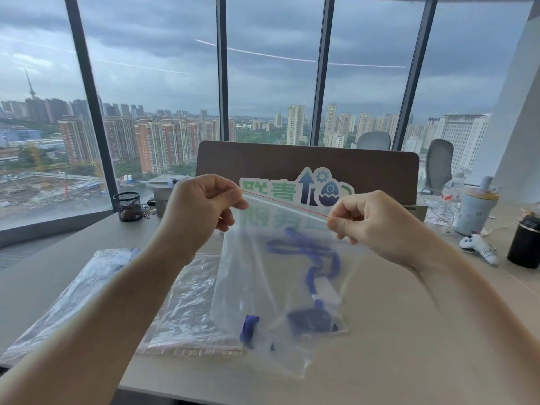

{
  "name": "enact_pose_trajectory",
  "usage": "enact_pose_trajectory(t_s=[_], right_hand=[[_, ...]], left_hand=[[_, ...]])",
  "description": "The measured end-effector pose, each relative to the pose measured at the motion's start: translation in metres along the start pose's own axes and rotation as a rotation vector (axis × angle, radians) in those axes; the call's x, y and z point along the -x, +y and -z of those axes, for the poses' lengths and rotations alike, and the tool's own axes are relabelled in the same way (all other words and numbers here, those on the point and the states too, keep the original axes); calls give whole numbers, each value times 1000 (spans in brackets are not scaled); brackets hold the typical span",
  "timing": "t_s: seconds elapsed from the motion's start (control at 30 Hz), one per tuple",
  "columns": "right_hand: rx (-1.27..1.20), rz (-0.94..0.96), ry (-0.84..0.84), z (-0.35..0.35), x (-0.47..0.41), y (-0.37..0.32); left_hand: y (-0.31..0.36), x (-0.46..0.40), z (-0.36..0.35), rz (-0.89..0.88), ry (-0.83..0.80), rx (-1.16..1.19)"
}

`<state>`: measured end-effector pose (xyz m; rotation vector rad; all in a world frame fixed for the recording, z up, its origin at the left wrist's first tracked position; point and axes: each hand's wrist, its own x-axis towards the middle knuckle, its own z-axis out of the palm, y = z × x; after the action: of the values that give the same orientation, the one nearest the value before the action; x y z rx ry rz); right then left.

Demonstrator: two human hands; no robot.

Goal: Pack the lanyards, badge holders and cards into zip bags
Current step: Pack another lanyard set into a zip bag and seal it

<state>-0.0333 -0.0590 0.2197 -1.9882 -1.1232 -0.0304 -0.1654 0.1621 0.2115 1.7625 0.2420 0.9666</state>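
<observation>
A clear zip bag (257,276) with a red seal line hangs in the air above the table. My left hand (201,206) pinches its top left corner. My right hand (368,220) pinches the top right corner. Inside the bag lies a blue lanyard (309,252) with a dark badge holder (312,320) and a white card at its lower end. Another blue lanyard end (248,331) shows near the bag's bottom left.
Empty zip bags (187,311) lie flat on the beige table (409,331) at left. A mesh pen cup (127,206) stands behind them. A divider panel with a sticker (306,159), a tumbler (476,209), a black cup (524,244) and a white toy (479,247) are at right.
</observation>
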Motion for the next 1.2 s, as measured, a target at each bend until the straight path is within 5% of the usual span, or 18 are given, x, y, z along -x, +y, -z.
enact_pose_trajectory(t_s=[0.9, 1.2], right_hand=[[150, 48, 175, 3, -6, 10], [150, 39, 183, -45, -72, 1]], left_hand=[[-27, -10, 18, 64, 41, 32], [-53, -48, 52, 123, 136, -10]])
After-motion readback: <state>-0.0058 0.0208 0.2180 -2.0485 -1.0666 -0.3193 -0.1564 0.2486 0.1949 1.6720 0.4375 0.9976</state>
